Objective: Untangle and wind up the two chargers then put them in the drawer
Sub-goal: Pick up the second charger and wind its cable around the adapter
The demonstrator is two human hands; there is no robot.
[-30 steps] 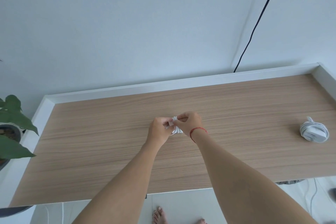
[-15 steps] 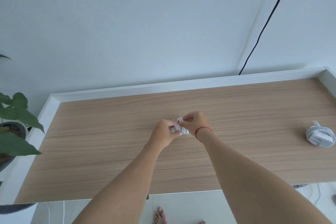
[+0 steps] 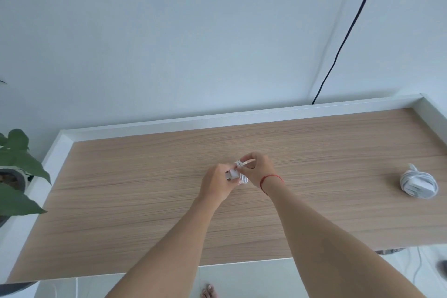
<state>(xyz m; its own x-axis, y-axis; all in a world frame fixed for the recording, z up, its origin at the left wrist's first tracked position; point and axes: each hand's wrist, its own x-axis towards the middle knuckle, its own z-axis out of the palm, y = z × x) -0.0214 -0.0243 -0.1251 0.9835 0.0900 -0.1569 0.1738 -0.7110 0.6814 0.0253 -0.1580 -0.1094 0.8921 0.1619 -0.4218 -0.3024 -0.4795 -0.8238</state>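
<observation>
Over the middle of the wooden desk top [image 3: 145,201], both hands hold a small white charger [image 3: 238,174] with its cable wound around it. My left hand [image 3: 216,185] grips the charger body from the left. My right hand [image 3: 256,170], with a red string on its wrist, pinches the cable end at the top of the bundle. Most of the charger is hidden by the fingers. A second white charger [image 3: 418,184], wound into a neat coil, lies on the desk at the far right. No drawer is in view.
A white raised rim [image 3: 217,120] runs along the desk's back and sides. A potted green plant [image 3: 17,176] stands off the left edge. A black cable [image 3: 348,31] hangs down the wall behind the desk. Tiled floor and my toes show below the front edge.
The view has shifted a little, so the desk and the coiled charger sit further right. My right hand has kept working the cable end around the bundle between my hands.
</observation>
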